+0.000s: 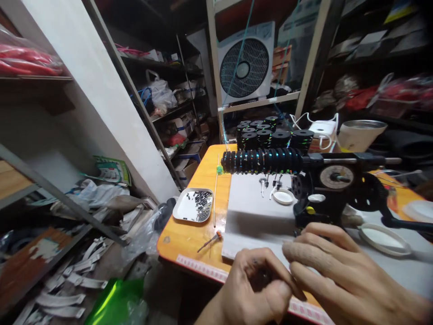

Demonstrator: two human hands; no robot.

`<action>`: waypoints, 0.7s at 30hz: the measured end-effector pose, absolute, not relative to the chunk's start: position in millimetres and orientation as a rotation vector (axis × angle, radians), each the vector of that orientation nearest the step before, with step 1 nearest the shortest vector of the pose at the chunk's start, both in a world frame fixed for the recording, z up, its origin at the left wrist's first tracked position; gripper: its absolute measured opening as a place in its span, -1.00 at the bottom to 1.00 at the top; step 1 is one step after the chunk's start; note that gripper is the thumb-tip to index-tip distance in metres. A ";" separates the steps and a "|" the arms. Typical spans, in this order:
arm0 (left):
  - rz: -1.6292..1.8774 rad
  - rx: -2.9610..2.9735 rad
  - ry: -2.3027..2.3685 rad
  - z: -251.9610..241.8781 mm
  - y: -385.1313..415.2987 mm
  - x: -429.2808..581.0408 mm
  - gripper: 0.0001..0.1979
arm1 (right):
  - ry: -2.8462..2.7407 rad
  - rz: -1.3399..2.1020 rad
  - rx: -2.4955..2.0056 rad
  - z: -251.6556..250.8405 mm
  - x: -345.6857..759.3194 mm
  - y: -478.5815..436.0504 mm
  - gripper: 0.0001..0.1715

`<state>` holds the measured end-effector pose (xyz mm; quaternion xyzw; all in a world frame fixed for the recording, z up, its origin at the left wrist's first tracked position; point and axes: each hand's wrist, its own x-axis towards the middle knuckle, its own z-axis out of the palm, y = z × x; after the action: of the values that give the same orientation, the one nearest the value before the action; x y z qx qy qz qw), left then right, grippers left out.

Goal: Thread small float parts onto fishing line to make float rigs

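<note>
My left hand (pixel 252 289) is at the front edge of the orange table (pixel 189 237), its fingers curled round something small and dark that I cannot make out. My right hand (pixel 341 275) lies just to its right, fingers together and reaching toward the left palm. Right behind the hands stands a black winding machine (pixel 324 189) with a round dial. A row of black spools (pixel 264 161) with green thread sits on its shaft, sticking out to the left. The machine rests on a grey board (pixel 253 216).
A white tray (pixel 192 205) of small dark parts lies on the table's left side, with a thin rod (pixel 215 198) and a small pin (pixel 210 241) beside it. More black spools (pixel 270 133) stand at the back. A white lid (pixel 384 239), fan (pixel 245 65) and cluttered shelves surround the table.
</note>
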<state>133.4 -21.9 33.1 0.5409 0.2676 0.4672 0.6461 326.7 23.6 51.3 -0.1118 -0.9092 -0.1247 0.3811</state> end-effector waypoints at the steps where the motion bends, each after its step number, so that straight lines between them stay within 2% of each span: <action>1: 1.066 1.207 0.601 34.2 -22.6 134.4 -0.54 | -2.324 -0.247 -0.289 52.4 325.8 23.8 -0.76; 4: 1.051 1.166 0.602 35.6 -23.4 133.1 -0.63 | -2.327 0.079 -0.310 61.6 322.8 23.3 -0.81; 8: 1.126 1.142 0.517 23.3 -19.6 128.3 -0.71 | -2.274 0.314 -0.365 76.2 320.9 18.6 -0.69; 13: 1.100 1.126 0.521 15.9 -17.9 129.1 -0.69 | -2.306 0.128 -0.370 81.6 321.3 14.4 -0.81; 17: 1.078 1.108 0.680 23.8 -21.4 136.9 -0.55 | -2.322 -0.136 -0.349 81.7 318.8 14.9 -0.74; 21: 1.151 1.088 0.741 23.6 -24.8 148.2 -0.43 | -2.308 -0.164 -0.336 81.0 315.6 12.7 -0.71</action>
<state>148.2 -24.8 23.6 0.4773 0.3252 0.5051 0.6413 315.6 12.7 81.0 -0.1323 -0.9086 -0.0644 0.3910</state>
